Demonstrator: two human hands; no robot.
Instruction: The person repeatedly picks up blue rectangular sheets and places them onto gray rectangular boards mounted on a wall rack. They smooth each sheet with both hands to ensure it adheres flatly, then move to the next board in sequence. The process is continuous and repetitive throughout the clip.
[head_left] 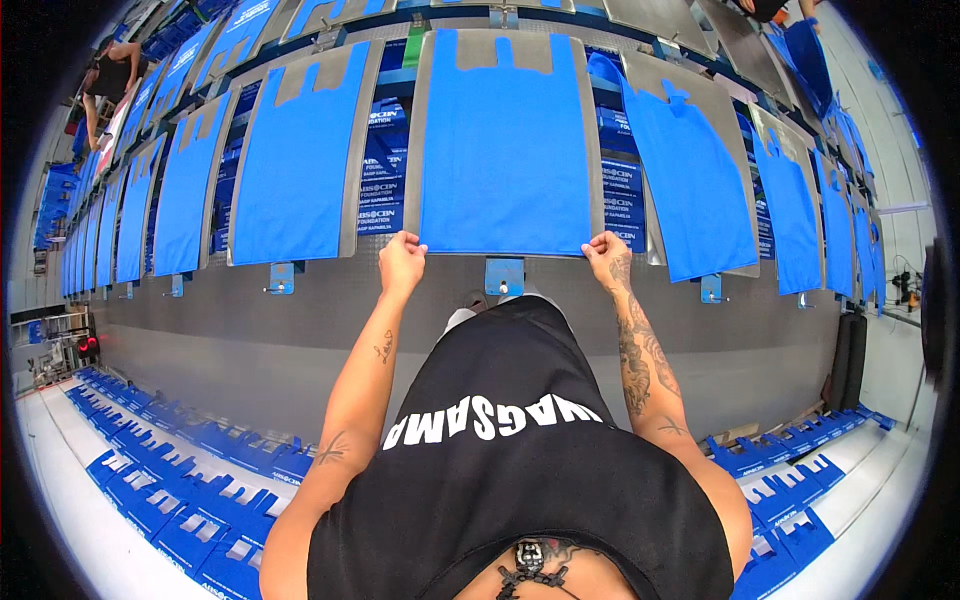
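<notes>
Straight ahead, a plain blue fabric bag with cut-out handles lies flat on a grey metal board. Its handles point away from me and its bottom edge lies along the board's near end. My left hand pinches the near left corner of the bag between thumb and fingers. At the near right corner, my right hand grips the fabric in the same way. Another blue bag lies smooth on the board to the left. To the right, a blue bag sits askew, its handle end bunched.
More bag-covered boards curve away on both sides, with blue metal brackets under their near ends. Printed blue bags show in the gaps. Behind me, bags lie in rows on a white surface. Another person stands at the far left.
</notes>
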